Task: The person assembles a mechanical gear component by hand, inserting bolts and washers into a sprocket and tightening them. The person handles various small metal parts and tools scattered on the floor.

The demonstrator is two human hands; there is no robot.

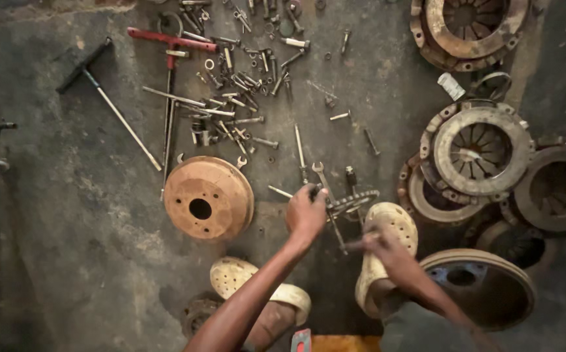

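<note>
1. Hands at work: your left hand [306, 212] is clamped on a small tool over the toothed metal part [351, 203] on the floor.
2. Your right hand [387, 246] grips a thin rod; its closure is blurred, so I cannot tell.
3. Next move calls for steadying that part, judging by the grip.

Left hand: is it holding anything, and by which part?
The left hand grips a dark tool handle by its upper end; what the tool is cannot be told.
</note>
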